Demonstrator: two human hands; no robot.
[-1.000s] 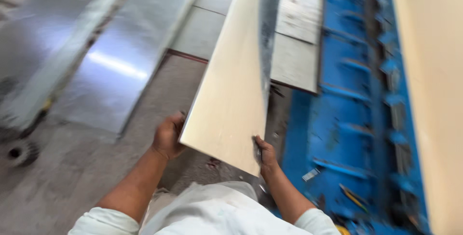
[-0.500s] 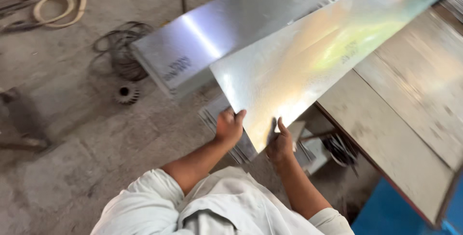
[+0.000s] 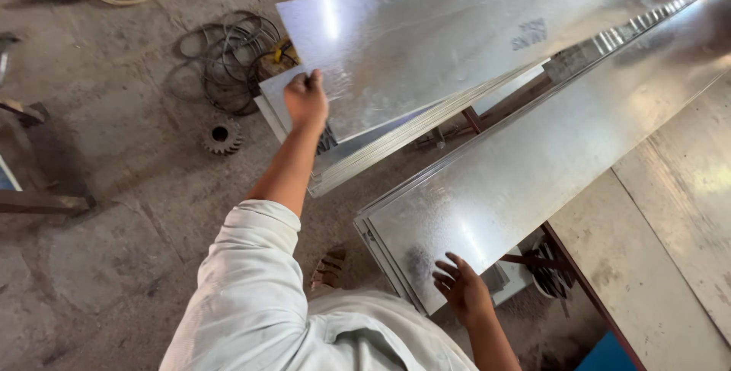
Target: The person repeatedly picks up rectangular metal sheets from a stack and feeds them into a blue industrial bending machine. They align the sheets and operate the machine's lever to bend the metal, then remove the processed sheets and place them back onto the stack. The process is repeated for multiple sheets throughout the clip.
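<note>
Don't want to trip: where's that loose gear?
In the head view, the gear lies on the concrete floor, left of the left hand, below the wire coil.

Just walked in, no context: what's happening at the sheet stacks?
A person in a light shirt stands between two stacks of galvanized metal sheets. The left hand grips the near corner of the top sheet on the farther stack and holds it lifted off the sheets below. The right hand lies flat, fingers spread, on the near end of the closer stack. On the concrete floor lie a coil of wire and a gear wheel.
</note>
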